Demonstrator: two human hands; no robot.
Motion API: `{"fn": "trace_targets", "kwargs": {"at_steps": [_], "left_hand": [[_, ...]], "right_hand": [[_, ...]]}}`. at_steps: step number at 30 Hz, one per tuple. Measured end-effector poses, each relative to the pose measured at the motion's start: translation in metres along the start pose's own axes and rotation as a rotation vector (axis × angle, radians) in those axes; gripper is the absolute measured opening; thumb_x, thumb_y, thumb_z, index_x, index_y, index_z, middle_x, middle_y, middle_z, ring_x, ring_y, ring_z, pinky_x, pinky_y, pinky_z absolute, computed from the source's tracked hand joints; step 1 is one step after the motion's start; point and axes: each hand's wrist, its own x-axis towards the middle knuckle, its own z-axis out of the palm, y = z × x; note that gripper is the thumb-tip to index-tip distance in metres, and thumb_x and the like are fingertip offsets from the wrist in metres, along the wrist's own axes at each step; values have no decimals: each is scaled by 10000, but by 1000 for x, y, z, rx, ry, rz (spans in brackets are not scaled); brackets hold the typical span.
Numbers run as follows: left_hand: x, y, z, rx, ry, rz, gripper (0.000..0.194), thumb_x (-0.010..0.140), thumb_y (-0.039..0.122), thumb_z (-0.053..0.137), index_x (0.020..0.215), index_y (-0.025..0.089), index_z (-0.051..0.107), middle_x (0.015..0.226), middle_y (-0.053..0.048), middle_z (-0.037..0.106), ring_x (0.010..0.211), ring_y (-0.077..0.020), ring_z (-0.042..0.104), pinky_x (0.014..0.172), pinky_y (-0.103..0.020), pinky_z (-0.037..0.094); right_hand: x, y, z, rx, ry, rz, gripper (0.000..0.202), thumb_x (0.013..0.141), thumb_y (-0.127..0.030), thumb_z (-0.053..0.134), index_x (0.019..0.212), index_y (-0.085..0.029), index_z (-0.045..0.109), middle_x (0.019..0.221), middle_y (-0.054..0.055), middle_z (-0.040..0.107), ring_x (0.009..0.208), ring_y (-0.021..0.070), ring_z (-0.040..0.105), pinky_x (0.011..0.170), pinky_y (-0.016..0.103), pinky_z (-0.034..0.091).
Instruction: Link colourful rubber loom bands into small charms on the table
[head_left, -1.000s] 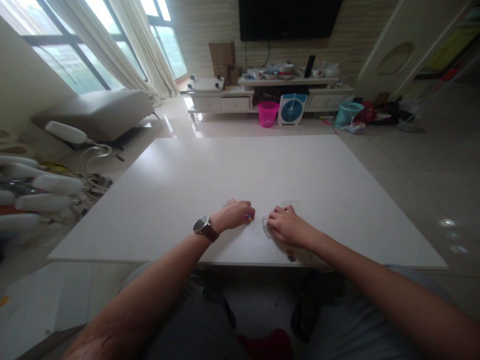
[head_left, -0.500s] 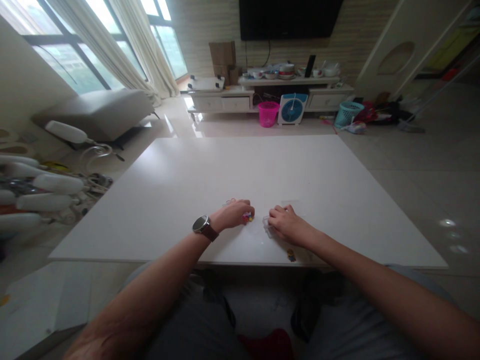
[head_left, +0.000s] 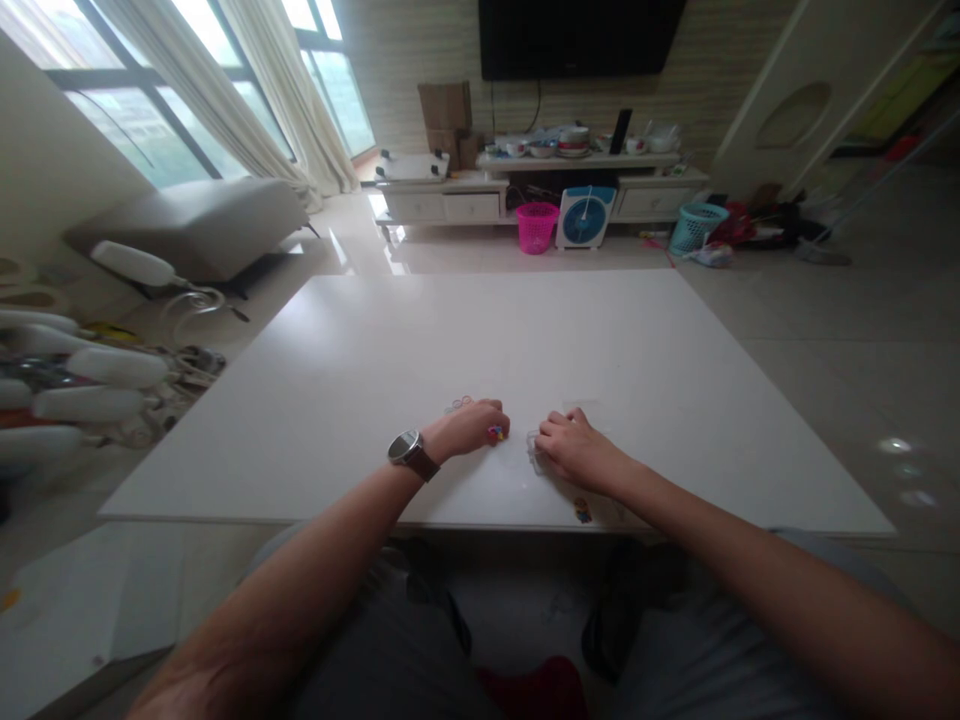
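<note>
My left hand (head_left: pixel 474 426), with a watch on its wrist, is closed with its fingertips on a small red, blue and yellow figure (head_left: pixel 496 434). The figure's exact kind is too small to make out. To its right, my right hand (head_left: pixel 579 450) grips a small clear plastic case (head_left: pixel 535 455), whose far side is hidden under the fingers. A little yellow and blue figure (head_left: pixel 583 510) lies below my right hand, near the table's front edge. Thin ring-like pieces (head_left: pixel 459 403) lie just behind my left hand.
Both hands are over a large white table (head_left: pixel 480 330). A faint clear flat piece (head_left: pixel 582 405) lies behind my right hand. Beyond the table stand a pink basket (head_left: pixel 536 228), a blue and white fan (head_left: pixel 585 217) and a TV cabinet (head_left: pixel 469 207). White lamp-like parts (head_left: pixel 112 368) stand at left.
My left hand has shifted very slightly, and the colourful figure at its fingertips sits a little higher. My right hand and the clear case look the same.
</note>
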Motion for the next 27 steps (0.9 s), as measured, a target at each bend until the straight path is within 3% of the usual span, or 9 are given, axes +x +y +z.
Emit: {"fn": "trace_targets", "kwargs": {"at_steps": [12,17,21,27], "left_hand": [[0,0,-1,-24,48,9,203,829,119,597,903,249,734,982,-33,641,864,-166,629,784,-276,441],[-2,0,-3,-11,49,26,171,821,148,642,929,251,726,990,-41,632,918,-185,621,823,-292,451],[-4,-3,-4,-61,95,51,227,779,167,702,996,234,707,1024,-52,629,950,-189,605,858,-297,468],[-7,9,-11,-164,210,99,264,796,231,680,1059,225,662,1036,-50,631,909,-174,597,793,-282,486]], "right_hand": [[2,2,2,51,9,13,124,879,-116,510,924,-163,617,989,97,616,928,223,529,786,351,262],[3,6,2,112,20,8,132,863,-109,528,923,-163,632,977,88,617,908,209,544,789,339,287],[2,9,-1,232,100,-8,171,852,-78,524,933,-161,649,950,84,636,894,205,563,798,332,340],[0,5,-11,655,319,30,165,837,-69,558,942,-159,648,912,61,653,857,178,579,794,301,441]]}}
